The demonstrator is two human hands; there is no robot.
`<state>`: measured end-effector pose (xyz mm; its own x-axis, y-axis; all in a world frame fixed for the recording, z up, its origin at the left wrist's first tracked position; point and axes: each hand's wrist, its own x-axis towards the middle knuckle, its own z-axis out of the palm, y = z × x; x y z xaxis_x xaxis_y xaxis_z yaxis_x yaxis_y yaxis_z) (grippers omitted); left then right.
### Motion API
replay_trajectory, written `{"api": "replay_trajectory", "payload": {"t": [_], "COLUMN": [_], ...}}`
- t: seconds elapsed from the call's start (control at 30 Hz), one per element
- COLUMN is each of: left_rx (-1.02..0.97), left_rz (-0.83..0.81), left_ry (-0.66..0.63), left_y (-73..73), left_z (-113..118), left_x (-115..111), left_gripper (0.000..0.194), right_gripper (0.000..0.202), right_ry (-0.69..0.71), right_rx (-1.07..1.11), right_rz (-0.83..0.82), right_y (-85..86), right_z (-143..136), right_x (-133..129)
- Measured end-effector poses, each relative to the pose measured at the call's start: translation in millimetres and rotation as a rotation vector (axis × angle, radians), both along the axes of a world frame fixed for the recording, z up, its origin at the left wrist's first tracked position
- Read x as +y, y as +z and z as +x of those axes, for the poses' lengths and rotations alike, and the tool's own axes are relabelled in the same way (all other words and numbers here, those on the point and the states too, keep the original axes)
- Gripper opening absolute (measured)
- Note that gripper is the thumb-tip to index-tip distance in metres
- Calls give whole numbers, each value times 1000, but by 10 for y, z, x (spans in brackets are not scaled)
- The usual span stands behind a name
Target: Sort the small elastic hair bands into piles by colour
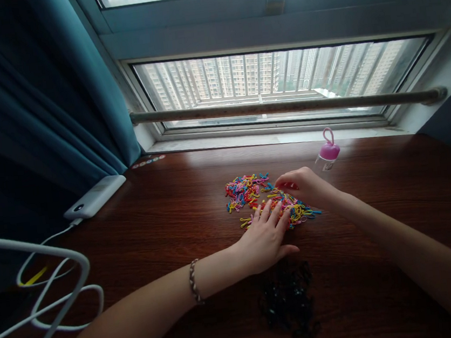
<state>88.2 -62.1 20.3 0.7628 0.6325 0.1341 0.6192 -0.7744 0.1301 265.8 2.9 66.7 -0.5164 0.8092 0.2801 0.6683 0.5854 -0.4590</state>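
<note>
A heap of small, brightly coloured pins [246, 191], looped and gourd-shaped, lies on the dark brown wooden table; red, yellow, blue and pink ones are mixed. My left hand [268, 234] rests palm down with fingers spread over the near part of the heap, hiding some pins. At the heap's far right edge, my right hand [303, 186] has its fingers bent together, pointing left and down. Whatever its fingertips hold is too small to make out. Closer to me sits a tangled black pile [289, 300] of small thin pieces, dim and blurred.
A small clear bottle with a pink lid [329, 151] stands behind my right hand. On the left are a white power bank [95, 197] and looped white cables [67, 295]. A blue curtain [91, 97] hangs there, and a metal rail [283, 107] crosses the window.
</note>
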Motion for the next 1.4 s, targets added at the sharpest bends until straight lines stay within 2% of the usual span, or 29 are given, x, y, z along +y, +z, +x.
{"api": "replay_trajectory", "payload": {"t": [0.1,0.2,0.27,0.4,0.5,0.6,0.7,0.77,0.83,1.0,1.1,1.2,1.3,1.4], "left_rx": [13,17,7,16,-22,-119,-125,-102,-84,-72,-87,-115,-166,-225], "left_rz": [29,91,131,126,209,300,273,189,102,-15,17,83,152,198], "left_ry": [-93,-58,-3,33,73,192,283,245,147,-113,-217,-287,-324,-322], "left_y": [81,165,223,265,157,-27,-159,-175,-142,-25,-18,-49,-81,-94], "left_z": [-18,-54,-108,-322,-519,-642,-669,-660,-651,-655,-662,-674,-693,-724], "left_x": [-21,-64,-68,16,113,195,252,276,287,270,247,228,210,190], "left_gripper": [68,66,64,39,41,36,53,54,50,50,48,43,35,28], "right_gripper": [18,21,24,28,23,22,31,34,34,30,28,29,32,29], "right_ry": [39,88,153,389,430,350,214,129,80,66,108,208,316,327], "right_rx": [-16,26,43,-32,-94,-139,-132,-75,-17,70,118,101,-13,-79], "right_rz": [75,82,79,124,182,208,242,252,250,234,211,174,147,170], "right_y": [29,-18,-118,-377,-479,-489,-497,-522,-551,-580,-555,-518,-495,-502], "right_z": [-33,-105,-195,-405,-445,-350,-229,-183,-169,-171,-177,-206,-236,-226], "right_x": [-66,-79,-49,32,49,40,44,56,67,63,51,43,42,51]}}
